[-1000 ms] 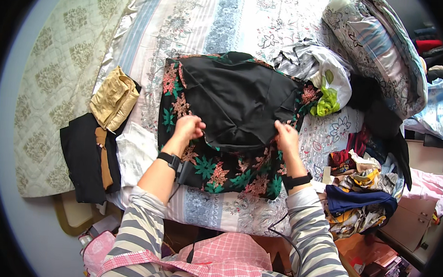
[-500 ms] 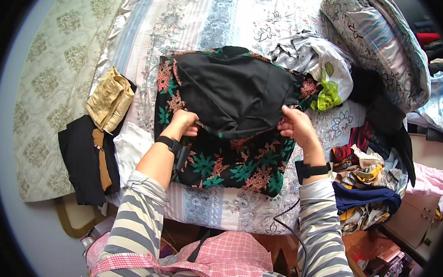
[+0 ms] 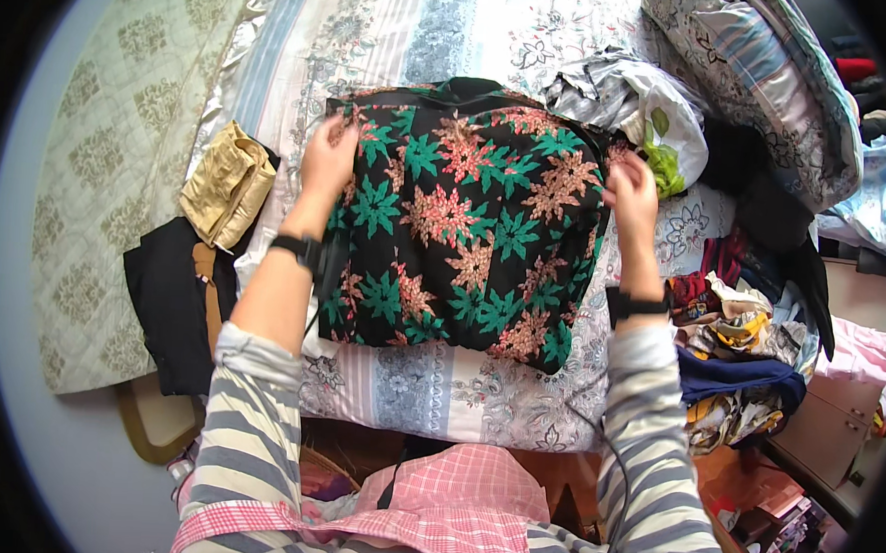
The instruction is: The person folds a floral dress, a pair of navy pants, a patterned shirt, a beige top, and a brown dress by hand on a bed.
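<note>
Garment [image 3: 466,228] black, green-and-coral floral; sleeves [image 3: 255,417] grey-white striped.

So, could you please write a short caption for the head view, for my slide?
Both hands, left and right, grip the top corners of a floral cloth spread on a bed.

Person, seen from above.
- Top: long-sleeved, horizontal grey and white stripes; sleeves pushed up to mid-forearm on both arms.
- Apron or overgarment: pink and white gingham check, across the chest and lap, with a banded hem edge.
- Left hand [image 3: 327,162]: bare; black band with a dark square unit at the wrist.
- Right hand [image 3: 632,194]: bare; matching black wrist band.
- Cable: thin, dark, running from the right wrist band down along the striped sleeve.
</note>
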A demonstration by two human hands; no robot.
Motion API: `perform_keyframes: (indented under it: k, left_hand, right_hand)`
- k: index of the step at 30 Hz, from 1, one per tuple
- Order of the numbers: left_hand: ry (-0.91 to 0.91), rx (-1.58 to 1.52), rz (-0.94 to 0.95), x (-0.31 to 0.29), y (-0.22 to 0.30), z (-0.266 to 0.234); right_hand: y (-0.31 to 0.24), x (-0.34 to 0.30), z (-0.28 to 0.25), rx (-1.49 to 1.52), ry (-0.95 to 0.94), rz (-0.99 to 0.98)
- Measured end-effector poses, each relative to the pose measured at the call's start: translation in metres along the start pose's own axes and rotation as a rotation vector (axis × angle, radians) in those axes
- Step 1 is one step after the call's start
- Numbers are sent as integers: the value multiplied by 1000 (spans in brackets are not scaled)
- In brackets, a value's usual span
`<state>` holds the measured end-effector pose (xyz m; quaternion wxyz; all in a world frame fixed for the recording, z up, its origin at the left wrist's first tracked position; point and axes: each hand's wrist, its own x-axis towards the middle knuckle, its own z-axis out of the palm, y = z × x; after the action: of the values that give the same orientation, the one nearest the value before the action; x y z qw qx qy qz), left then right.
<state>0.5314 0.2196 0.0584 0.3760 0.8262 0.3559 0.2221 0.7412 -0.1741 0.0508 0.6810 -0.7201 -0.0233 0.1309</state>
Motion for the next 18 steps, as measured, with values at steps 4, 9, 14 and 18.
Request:
perform_keyframes:
  k: [4,9,14,18]
  left_hand:
    - [91,635,-37,-129,-62,-30]
    - [-53,527,-242,-227,-107,-50]
    - [-249,98,-617,-224,-108,-58]
    - [-474,-391,-765,-209,-86,-57]
  right_hand:
    - [107,-134,-76,-595,168,-60]
    - [154,-268,-80,-525,31,291]
    - [137,-257,-52,-586,-7,314]
    - [139,-254,-49,-596,-13,283]
